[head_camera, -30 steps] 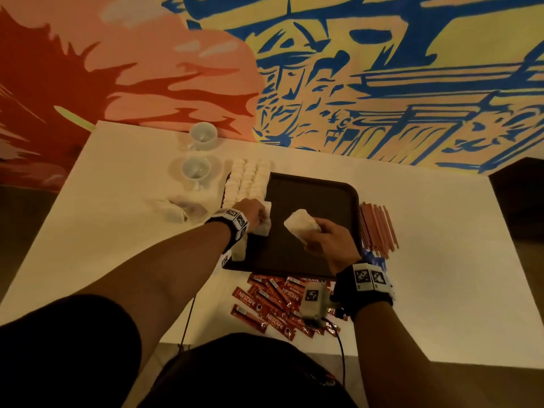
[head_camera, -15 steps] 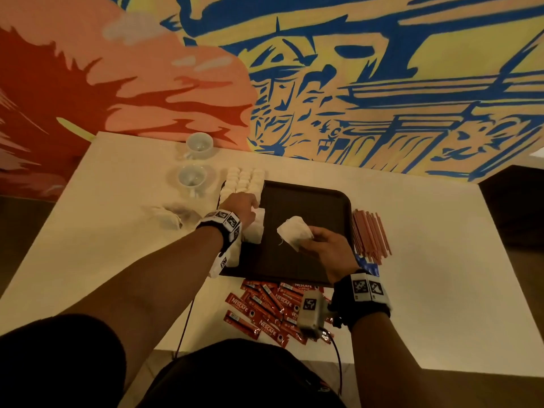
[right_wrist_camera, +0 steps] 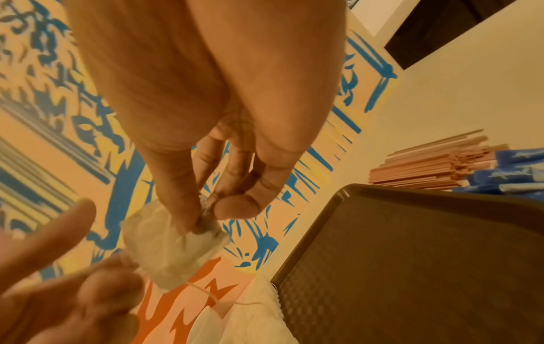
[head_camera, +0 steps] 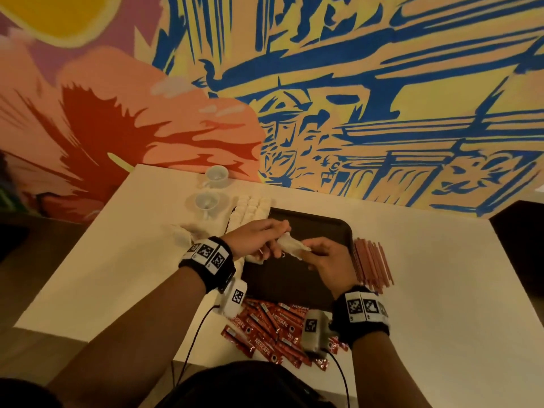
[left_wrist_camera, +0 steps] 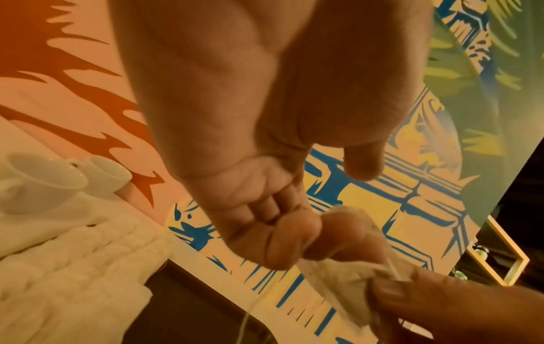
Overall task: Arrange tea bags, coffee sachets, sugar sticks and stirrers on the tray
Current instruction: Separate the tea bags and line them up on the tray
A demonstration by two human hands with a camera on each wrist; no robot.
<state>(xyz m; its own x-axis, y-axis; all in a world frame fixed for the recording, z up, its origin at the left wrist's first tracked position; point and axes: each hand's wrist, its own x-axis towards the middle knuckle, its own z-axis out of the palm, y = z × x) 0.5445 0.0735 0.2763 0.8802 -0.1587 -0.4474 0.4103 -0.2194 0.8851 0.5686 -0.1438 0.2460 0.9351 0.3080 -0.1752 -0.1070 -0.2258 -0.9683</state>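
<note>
- Step: tea bags. Both hands hold one tea bag (head_camera: 290, 248) in the air above the left part of the tray (head_camera: 312, 278), between them.
- Right hand (head_camera: 329, 260): thumb and fingers pinch one end of the bag (clear in the right wrist view).
- Left hand (head_camera: 256, 241): fingers curled at the bag's other end, looks like a pinch on the bag or its string (right_wrist_camera: 212, 295); which of the two, can't tell.
- Row of tea bags (head_camera: 250, 212) already laid along the tray's far-left edge, more white bags under the left wrist. Rest of the tray floor bare.
- Still on the bench (head_camera: 441, 290): stirrers (head_camera: 371, 266) just right of the tray, coffee sachets (head_camera: 273, 328) piled at its near edge, blue sticks (right_wrist_camera: 518, 170) beside the stirrers, probably the sugar.
- Next, my read: sort out the string, then lay this bag flat next to the row. Needs a light grip, paper is thin, and string may snag neighbouring bags.
- Hard to see: left fingertips blurred; near end of the row hidden by the left arm; blue sticks hidden in the head view; two cups (head_camera: 210, 187) far left, contents unclear.
</note>
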